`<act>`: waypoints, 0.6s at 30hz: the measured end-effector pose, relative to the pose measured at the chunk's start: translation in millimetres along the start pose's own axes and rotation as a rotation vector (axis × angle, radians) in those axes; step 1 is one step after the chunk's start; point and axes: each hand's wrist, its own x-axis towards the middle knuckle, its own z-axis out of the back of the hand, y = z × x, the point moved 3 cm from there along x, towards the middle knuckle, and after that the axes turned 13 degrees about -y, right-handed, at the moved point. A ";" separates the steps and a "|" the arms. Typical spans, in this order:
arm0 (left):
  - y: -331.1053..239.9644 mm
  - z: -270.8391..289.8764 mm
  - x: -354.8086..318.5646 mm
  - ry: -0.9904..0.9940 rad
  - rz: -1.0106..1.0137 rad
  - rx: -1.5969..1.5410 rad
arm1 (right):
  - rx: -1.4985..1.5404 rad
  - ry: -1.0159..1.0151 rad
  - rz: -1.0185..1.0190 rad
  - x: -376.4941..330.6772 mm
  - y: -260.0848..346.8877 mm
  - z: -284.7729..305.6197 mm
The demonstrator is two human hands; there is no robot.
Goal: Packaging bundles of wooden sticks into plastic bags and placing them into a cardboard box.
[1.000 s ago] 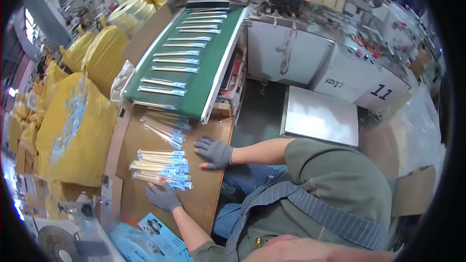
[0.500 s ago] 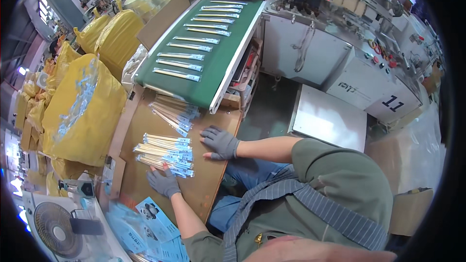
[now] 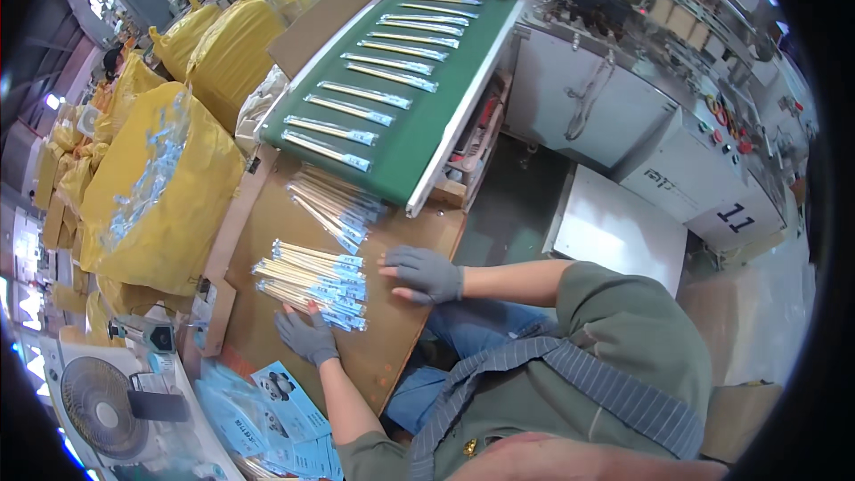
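Observation:
A spread pile of paired chopsticks [image 3: 312,281] in clear and light-blue wrappers lies on the brown tabletop [image 3: 267,205]. At its near edge, my left hand [image 3: 307,337] rests with fingers stretched out, the tips touching or almost touching the wrapped sticks. To the right of the pile, my right hand [image 3: 422,274] lies on the board, fingers out and holding nothing. Both hands wear grey gloves with bare fingertips. Beyond the pile, a second heap of wrapped chopsticks [image 3: 334,205] sits below the belt's end. Several more wrapped pairs ride on the green conveyor belt [image 3: 401,156].
A large yellow bag [image 3: 107,240] with blue-white wrappers stands left of the table. Light-blue printed bags [image 3: 294,436] overlap at the near left, beside a fan [image 3: 105,405]. White machine cabinets [image 3: 592,107] stand at the right. A low wooden rim [image 3: 227,249] edges the table's left side.
My view has shifted a little. The wrapped chopsticks on the belt have moved toward its near end. My right hand has drawn slightly away from the pile; my left stays at its edge.

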 end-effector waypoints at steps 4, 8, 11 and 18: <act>-4.7 1.4 -2.3 0.015 -0.001 -0.006 | 0.053 -0.252 0.302 92.7 -14.1 75.7; -7.7 7.8 -3.2 -0.004 -0.005 -0.046 | -0.545 -0.439 0.188 191.3 -138.8 137.8; -15.1 10.1 0.7 0.005 -0.009 -0.094 | -0.965 -0.394 -0.260 227.8 -268.0 196.7; -21.9 17.3 2.7 0.010 -0.017 -0.086 | -1.158 -0.060 -0.965 230.2 -341.9 250.0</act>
